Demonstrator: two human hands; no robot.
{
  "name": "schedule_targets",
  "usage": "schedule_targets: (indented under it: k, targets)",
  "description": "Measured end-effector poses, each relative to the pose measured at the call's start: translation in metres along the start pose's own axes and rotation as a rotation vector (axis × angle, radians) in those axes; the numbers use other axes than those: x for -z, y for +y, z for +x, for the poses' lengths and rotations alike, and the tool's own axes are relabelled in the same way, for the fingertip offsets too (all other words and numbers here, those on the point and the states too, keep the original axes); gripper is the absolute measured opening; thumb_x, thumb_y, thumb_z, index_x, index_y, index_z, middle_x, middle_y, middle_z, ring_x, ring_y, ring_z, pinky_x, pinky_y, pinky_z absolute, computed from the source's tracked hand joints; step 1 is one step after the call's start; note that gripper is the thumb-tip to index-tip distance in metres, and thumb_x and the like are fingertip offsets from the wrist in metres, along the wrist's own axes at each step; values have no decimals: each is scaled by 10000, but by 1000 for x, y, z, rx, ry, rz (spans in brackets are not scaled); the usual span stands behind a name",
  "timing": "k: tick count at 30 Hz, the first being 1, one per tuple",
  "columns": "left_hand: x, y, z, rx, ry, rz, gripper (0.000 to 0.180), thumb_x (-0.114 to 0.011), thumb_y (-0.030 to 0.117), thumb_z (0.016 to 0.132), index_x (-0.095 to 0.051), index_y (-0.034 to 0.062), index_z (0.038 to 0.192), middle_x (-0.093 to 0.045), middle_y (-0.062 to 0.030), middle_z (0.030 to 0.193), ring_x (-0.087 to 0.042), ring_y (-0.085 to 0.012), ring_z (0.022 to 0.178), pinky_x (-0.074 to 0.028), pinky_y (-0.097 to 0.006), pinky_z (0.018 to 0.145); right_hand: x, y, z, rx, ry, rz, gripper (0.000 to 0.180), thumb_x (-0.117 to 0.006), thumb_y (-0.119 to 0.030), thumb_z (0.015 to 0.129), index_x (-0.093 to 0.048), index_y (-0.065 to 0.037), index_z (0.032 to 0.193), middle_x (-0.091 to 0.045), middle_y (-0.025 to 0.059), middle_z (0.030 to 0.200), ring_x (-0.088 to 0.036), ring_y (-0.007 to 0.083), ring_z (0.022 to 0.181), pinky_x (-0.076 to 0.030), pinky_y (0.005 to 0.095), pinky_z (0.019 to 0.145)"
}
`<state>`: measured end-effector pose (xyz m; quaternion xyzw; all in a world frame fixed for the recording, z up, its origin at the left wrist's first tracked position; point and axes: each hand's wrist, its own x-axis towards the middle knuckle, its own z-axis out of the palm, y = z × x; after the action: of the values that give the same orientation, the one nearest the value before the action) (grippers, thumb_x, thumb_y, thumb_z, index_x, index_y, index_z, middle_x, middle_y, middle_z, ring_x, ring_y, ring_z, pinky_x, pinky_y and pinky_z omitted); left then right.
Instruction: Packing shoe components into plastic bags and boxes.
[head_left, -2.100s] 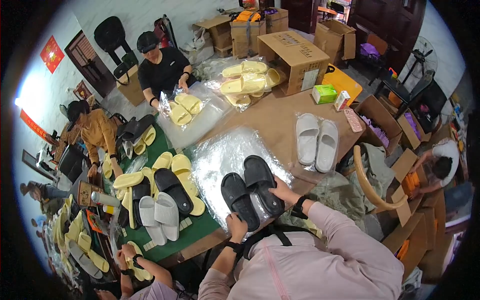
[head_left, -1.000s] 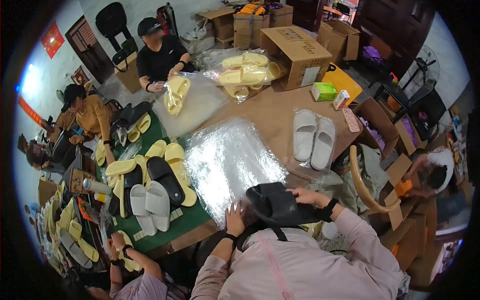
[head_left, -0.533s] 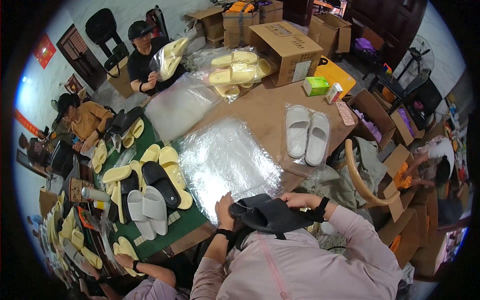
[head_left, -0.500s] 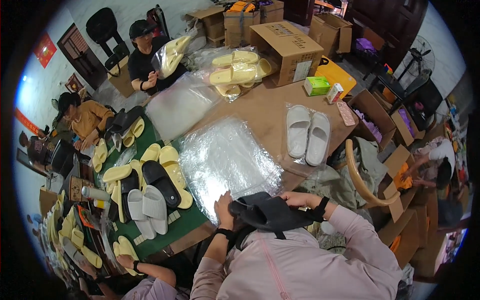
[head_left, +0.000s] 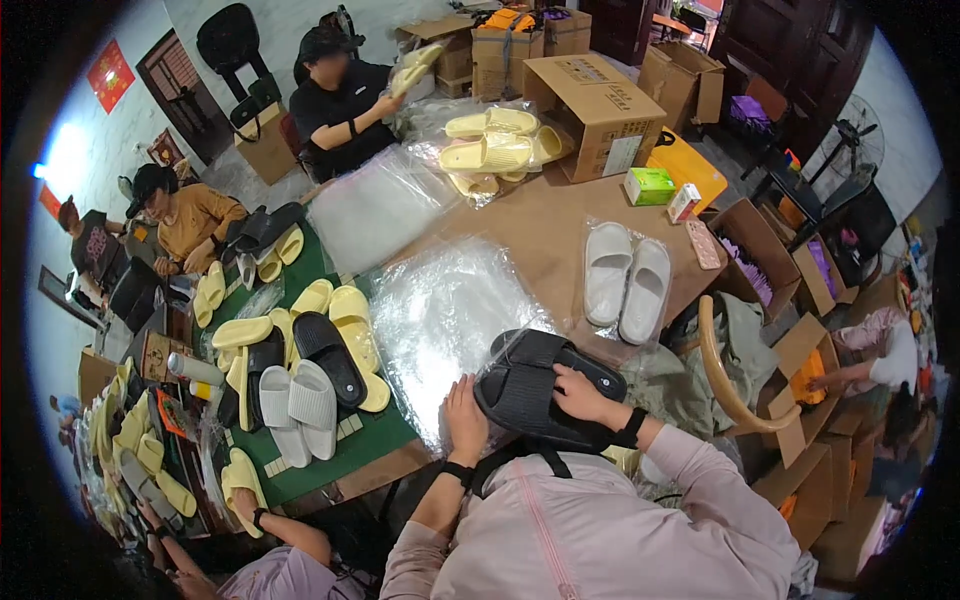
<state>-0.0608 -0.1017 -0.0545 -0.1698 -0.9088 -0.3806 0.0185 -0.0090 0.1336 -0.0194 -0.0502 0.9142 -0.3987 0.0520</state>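
Note:
A pair of black slides [head_left: 518,385] lies at the table's near edge, with ribbed straps and smooth insoles showing. My right hand [head_left: 588,395] grips the pair from the right, its fingers bent over the upper slide. Fingers stretched out, my left hand [head_left: 465,418] lies at the slides' left end, on the near edge of a stack of clear plastic bags [head_left: 440,310]. To the right of that stack, a pair of pale grey slides [head_left: 610,275] sits in a clear bag.
Yellow, black and grey slides [head_left: 312,405] cover a green mat on the left. Bagged yellow slides [head_left: 490,150] lie beside an open carton [head_left: 600,110] at the back. A curved wooden armrest [head_left: 712,360] rises on the right. Co-workers sit around the table [head_left: 520,215].
The black slides have turned from edge-on to lying flatter, insoles now visible, and moved slightly forward. My right hand came with them. Across the table, a person's hand has moved a yellow slide.

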Motion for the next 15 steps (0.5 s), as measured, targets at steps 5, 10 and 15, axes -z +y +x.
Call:
schedule_targets:
  k: [5,10,15]
  targets:
    - [5,8,6,-24,66,-127,338,-417,101,905,-471,40,1234,-416,-203,1297,-377,-385,1190,-286,-481,992,-13,2,-1,32,100,-217,181,-574,-123,734,-606,44,797,-465,242,1182,-446,387,1076,-358,451,892]
    - [9,29,9,-134,22,-32,356,-441,90,892,-480,88,1245,-369,-186,1345,-327,-412,1222,-270,-489,1004,-16,-14,4,143,128,-305,180,-574,-120,717,-592,48,780,-472,247,1131,-442,380,1061,-362,451,850]
    - [18,41,7,-267,-82,25,385,-479,35,853,-514,115,1229,-338,-161,1378,-240,-428,1275,-232,-490,1031,-25,-21,16,61,130,-278,185,-598,-122,716,-602,30,822,-435,261,1217,-420,388,1112,-327,478,927]
